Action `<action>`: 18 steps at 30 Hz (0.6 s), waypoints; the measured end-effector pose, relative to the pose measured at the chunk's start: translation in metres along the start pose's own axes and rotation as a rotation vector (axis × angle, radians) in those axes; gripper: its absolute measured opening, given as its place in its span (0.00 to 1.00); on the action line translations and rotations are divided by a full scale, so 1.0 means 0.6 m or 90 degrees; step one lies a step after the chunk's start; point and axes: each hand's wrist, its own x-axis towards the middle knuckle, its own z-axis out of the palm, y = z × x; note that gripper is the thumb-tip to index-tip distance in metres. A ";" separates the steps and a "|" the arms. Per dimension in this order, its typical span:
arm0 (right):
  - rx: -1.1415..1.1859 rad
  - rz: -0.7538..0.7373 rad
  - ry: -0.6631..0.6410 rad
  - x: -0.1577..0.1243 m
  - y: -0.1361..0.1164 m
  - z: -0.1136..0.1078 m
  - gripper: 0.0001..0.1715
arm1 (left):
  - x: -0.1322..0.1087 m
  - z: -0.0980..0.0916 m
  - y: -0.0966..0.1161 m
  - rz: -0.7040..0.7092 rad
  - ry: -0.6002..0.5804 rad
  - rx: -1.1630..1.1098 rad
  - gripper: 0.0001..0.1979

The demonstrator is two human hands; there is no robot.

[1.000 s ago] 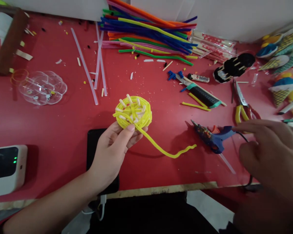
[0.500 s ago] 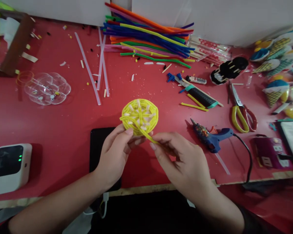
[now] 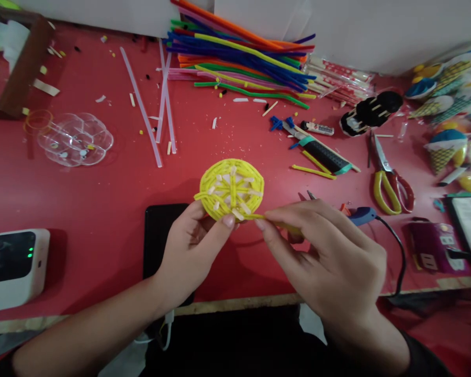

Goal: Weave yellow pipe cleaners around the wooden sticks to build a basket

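Observation:
A small round basket [image 3: 255, 180] woven from yellow pipe cleaners around short pale wooden sticks is held above the red table. My left hand [image 3: 196, 241] grips its lower left rim, thumb on top and fingers underneath. Between the thumb and fingertips of my right hand [image 3: 317, 251] is the loose yellow pipe cleaner [image 3: 255, 216], which runs from the basket's lower edge to the right. Part of that pipe cleaner is hidden behind my right fingers. A black phone-like slab [image 3: 157, 225] lies partly under my left hand.
Colourful pipe cleaners [image 3: 243, 57] lie at the back. A utility knife [image 3: 322, 154], scissors [image 3: 388, 178] and a partly covered hot glue gun [image 3: 363, 214] lie to the right. Glue sticks [image 3: 141, 104], a clear flower-shaped case [image 3: 78, 139] and a white device [image 3: 18, 267] are to the left.
The basket has shifted slightly right and turned. My right hand has moved right, pulling the pipe cleaner from across the basket to its lower right edge, and now covers most of the glue gun.

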 end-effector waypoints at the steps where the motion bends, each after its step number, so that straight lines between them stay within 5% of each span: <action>1: -0.020 -0.016 0.004 0.002 0.002 -0.003 0.07 | 0.000 0.000 0.000 0.002 0.001 0.008 0.07; 10: -0.088 -0.117 -0.025 0.014 0.012 -0.013 0.05 | 0.001 0.000 0.000 0.009 -0.002 -0.019 0.07; 18: -0.036 -0.108 -0.115 0.012 0.010 -0.030 0.09 | 0.001 0.000 -0.002 -0.002 0.003 0.010 0.08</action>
